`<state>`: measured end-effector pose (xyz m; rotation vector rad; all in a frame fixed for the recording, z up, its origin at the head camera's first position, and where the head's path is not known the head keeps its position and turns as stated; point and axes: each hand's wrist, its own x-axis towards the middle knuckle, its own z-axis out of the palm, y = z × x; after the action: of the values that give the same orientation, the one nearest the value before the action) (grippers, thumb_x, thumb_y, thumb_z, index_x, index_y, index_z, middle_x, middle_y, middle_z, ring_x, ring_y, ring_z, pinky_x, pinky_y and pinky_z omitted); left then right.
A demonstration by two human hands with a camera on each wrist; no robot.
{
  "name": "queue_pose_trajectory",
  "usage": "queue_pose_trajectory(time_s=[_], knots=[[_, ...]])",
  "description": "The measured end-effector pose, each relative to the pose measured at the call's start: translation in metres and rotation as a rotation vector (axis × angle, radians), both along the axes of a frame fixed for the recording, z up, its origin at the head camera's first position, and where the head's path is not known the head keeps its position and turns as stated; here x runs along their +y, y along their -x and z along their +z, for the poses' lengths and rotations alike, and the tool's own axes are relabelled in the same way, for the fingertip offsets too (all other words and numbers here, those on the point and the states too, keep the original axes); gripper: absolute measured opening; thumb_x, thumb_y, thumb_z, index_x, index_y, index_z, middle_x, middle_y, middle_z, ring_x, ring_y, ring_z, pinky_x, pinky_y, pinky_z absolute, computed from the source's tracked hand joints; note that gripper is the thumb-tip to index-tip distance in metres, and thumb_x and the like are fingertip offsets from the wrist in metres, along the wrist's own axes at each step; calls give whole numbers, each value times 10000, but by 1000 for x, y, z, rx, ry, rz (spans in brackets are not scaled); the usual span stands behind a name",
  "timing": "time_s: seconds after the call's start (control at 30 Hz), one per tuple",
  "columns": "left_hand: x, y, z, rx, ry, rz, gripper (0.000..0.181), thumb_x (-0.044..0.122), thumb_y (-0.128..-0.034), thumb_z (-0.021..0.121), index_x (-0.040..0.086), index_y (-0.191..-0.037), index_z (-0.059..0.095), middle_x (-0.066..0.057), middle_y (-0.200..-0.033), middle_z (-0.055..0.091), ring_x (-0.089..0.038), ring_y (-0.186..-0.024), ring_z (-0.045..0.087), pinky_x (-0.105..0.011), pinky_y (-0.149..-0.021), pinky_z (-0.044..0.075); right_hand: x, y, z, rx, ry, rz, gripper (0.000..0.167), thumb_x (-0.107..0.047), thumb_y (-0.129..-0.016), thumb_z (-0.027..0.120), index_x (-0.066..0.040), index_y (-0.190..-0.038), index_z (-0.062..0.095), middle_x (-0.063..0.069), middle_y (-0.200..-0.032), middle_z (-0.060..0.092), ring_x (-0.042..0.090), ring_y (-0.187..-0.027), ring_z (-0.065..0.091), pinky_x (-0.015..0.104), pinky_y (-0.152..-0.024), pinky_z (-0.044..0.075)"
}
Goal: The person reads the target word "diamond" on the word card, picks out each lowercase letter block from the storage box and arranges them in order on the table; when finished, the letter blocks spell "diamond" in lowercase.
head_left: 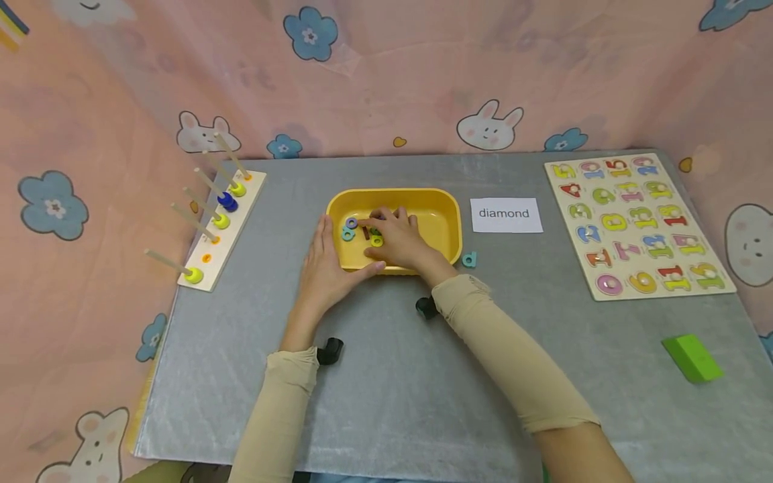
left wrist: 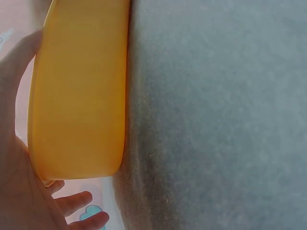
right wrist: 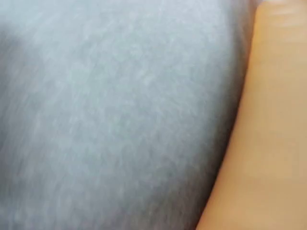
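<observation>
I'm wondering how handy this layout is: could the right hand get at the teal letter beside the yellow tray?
Probably yes: the teal letter lies uncovered on the table, just outside the yellow tray. The right hand is inside the tray, so it would likely need to lift out first.

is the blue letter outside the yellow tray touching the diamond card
Apart. The head view shows a strip of grey tabletop between the blue letter and the lower edge of the diamond card.
</observation>
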<state>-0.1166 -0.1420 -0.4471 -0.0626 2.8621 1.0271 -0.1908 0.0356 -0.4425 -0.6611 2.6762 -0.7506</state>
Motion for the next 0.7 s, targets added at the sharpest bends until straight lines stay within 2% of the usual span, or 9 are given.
queue_pose_trajectory(time_s=[0.2, 0.37, 0.6, 0.7], knots=[[0, 1, 0, 6, -4, 0, 1393, 790, -776, 768, 177, -1719, -53, -74, -1808, 2, -357, -1654, 140, -665, -1288, 190, -5, 2, -3, 85, 1, -32, 348, -248, -986, 775, -168, -1325, 757, 65, -1450, 577, 339, -1306, 418, 522, -1036, 330], [0, 1, 0, 7, -6, 1, 1397, 776, -772, 784, 174, -1720, -48, -58, -1808, 0, -353, -1653, 146, -660, -1290, 193, -2, 2, -3, 119, 31, -54, 268, -201, -957, 805, -140, -1219, 793, 70, -1415, 615, 330, -1292, 447, 513, -1023, 352], [1, 0, 0, 10, -11, 9, 1394, 749, -771, 800, 173, -1721, -41, -62, -1808, 15, -351, -1650, 158, -636, -1300, 191, 12, -1, 7, 87, 194, -70, 262, -80, -938, 784, -46, -1196, 752, 112, -1231, 677, 314, -1185, 539, 475, -1080, 436], [1, 0, 1, 7, -16, 15, 1397, 746, -766, 805, 176, -1721, -42, -56, -1809, 14, -350, -1651, 155, -636, -1301, 183, 26, -5, 16, 53, 294, -87, 277, -4, -934, 754, -8, -1211, 736, 122, -1159, 707, 295, -1086, 605, 439, -1011, 516]])
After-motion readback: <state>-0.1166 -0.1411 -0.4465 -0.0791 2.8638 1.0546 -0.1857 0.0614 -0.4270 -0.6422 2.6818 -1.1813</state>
